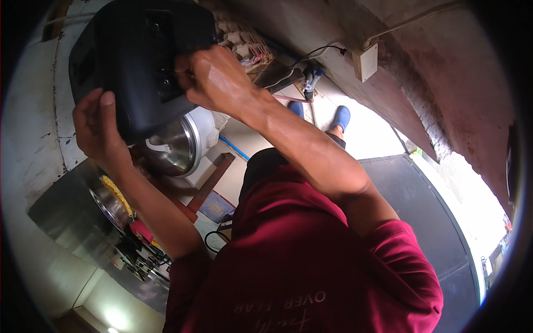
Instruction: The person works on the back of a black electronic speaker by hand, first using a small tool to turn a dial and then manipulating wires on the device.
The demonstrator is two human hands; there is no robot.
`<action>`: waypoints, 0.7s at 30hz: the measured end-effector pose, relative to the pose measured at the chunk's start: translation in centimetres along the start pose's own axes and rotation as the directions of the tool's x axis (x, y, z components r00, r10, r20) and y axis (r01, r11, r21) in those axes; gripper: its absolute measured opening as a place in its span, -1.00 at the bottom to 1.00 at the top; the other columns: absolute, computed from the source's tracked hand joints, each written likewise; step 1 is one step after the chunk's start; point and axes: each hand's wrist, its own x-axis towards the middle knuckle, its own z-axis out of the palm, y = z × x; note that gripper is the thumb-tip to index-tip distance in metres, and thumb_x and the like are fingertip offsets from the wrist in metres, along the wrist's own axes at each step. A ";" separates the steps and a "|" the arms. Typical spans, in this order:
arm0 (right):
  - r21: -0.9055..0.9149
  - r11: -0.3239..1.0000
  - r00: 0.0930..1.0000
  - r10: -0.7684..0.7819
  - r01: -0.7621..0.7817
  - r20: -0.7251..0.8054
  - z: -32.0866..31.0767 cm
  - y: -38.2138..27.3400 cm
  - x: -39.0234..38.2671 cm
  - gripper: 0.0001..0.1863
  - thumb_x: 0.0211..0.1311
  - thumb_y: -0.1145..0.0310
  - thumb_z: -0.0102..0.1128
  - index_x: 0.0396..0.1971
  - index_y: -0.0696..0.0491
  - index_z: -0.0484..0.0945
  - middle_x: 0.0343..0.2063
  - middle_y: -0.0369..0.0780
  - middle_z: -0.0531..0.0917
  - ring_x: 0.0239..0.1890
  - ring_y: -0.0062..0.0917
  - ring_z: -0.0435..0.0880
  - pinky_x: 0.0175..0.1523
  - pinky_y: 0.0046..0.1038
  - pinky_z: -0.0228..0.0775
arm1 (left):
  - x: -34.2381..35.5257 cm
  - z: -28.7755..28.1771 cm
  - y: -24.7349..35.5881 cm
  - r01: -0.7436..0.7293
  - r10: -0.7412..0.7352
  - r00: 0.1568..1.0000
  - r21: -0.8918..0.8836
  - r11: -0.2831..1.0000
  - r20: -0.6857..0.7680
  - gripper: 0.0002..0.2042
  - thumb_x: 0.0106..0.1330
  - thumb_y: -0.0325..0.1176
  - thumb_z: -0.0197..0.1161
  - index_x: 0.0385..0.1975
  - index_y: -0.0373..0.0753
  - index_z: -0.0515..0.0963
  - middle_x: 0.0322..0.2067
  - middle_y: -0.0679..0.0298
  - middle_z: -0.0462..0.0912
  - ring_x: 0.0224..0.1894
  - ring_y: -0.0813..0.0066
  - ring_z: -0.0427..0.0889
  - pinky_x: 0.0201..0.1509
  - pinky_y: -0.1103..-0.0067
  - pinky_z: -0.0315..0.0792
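Closest is the maroon shirt, its bottom cut off by the frame, with both bare arms reaching past it to a big black plastic case at upper left. The case sits above a round cooker, hiding part of its shiny lid, so no clue if they touch. The right hand is at the recess in the case, fingers curled in, tips mostly hidden, so I can't tell if they're pinching anything. The left hand is by the case's lower-left edge, thumb up, fingers loosely bent; can't tell if it's gripping. The left forearm partly covers a metal bowl. Further off: blue slippers, one half-hidden by the right forearm, and a bright, washed-out doorway.
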 end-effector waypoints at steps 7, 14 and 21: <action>0.017 1.000 0.999 -0.004 0.004 -0.037 1.0 -0.5 -0.1 -0.88 0.01 0.55 0.36 -0.40 0.09 0.72 -0.43 -0.01 0.78 -0.34 0.02 0.80 -0.22 -0.08 0.64 | 0.3 0.2 0.9 -0.071 0.053 0.997 0.363 0.929 0.059 -0.30 0.17 -0.07 0.75 0.28 -0.18 0.61 0.27 0.17 0.52 0.13 0.29 0.60 0.15 0.38 0.57; -0.019 0.998 0.998 -0.051 0.052 0.048 1.6 -1.0 0.5 -0.84 -0.08 0.45 0.51 -0.43 0.11 0.75 -0.43 0.03 0.79 -0.27 0.00 0.83 -0.10 -0.06 0.71 | 2.1 -1.4 0.2 0.096 -0.134 0.980 0.244 0.965 0.144 -0.25 0.22 -0.15 0.71 0.40 -0.21 0.56 0.30 0.01 0.58 0.17 0.26 0.65 0.32 0.42 0.49; -0.033 0.997 0.997 -0.067 0.068 0.026 2.9 -1.4 0.5 -0.81 -0.09 0.45 0.52 -0.42 0.12 0.74 -0.45 0.05 0.78 -0.31 0.01 0.84 -0.11 -0.08 0.73 | 3.7 -2.5 -1.2 0.034 -0.072 0.989 0.266 0.963 0.132 -0.26 0.35 0.11 0.56 0.40 -0.24 0.57 0.29 0.02 0.63 0.28 0.21 0.62 0.37 0.39 0.47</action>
